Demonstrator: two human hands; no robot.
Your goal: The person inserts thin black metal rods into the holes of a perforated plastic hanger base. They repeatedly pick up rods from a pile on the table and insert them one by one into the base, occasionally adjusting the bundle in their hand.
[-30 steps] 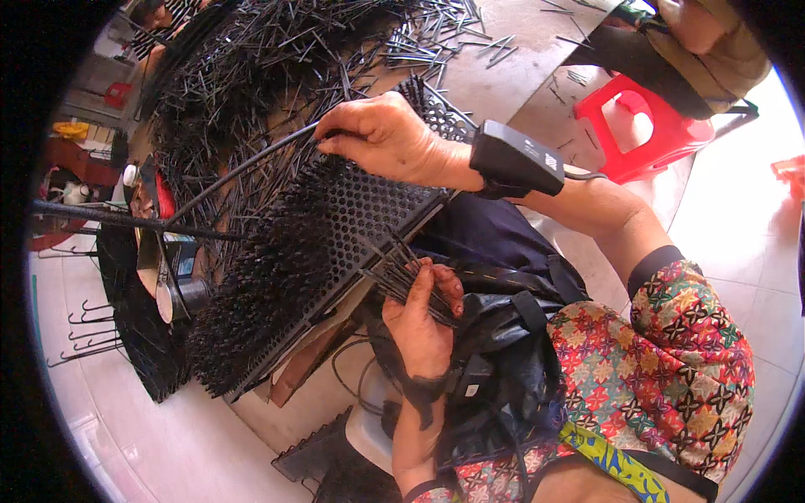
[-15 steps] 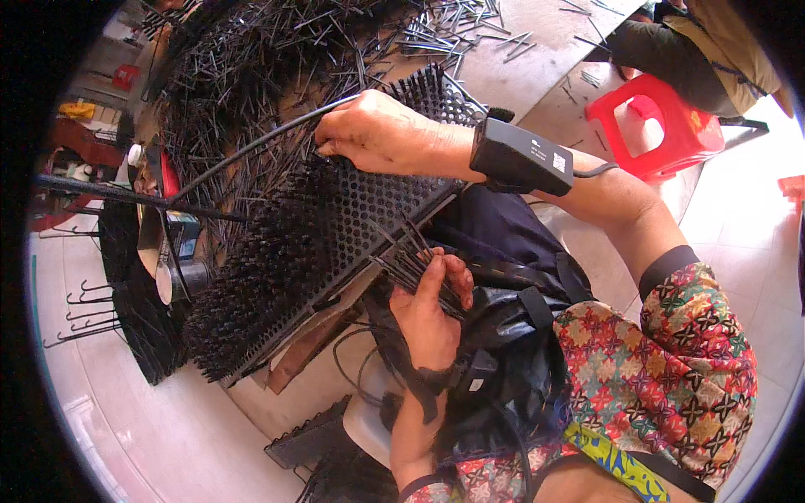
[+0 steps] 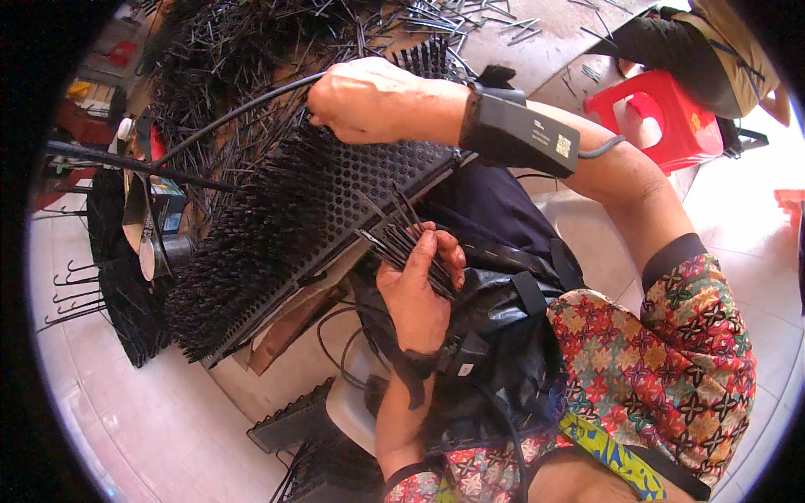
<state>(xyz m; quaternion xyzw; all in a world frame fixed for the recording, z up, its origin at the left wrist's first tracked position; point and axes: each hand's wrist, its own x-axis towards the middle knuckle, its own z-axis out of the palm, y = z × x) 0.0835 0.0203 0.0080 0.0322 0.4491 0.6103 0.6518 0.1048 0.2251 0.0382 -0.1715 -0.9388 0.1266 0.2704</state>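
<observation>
My left hand (image 3: 417, 306) is closed around a loose bundle of thin black strips (image 3: 402, 245), their ends fanning out past the thumb. Just beyond it, a black perforated board (image 3: 377, 173) lies tilted across my lap. Dense black bristles (image 3: 251, 226) stand in the board's left part, and open holes show in its right part. Above the board's far side is my right hand (image 3: 356, 102), fingers curled inward. Its fingertips are mostly hidden, so I cannot make out what they hold. A dark curved rod or cable (image 3: 243, 113) runs up to that hand.
A large heap of black strips (image 3: 226, 59) covers the table (image 3: 549, 50) beyond the board. At upper right stands a red plastic stool (image 3: 662, 117), near another person's leg (image 3: 662, 46). A straight black bar (image 3: 142, 166) crosses from the left. Another bristled board (image 3: 293, 419) lies below.
The whole view has shifted a little, with the board and both hands higher and further left. My right hand has turned, hiding its fingertips. My left hand keeps its bundle.
</observation>
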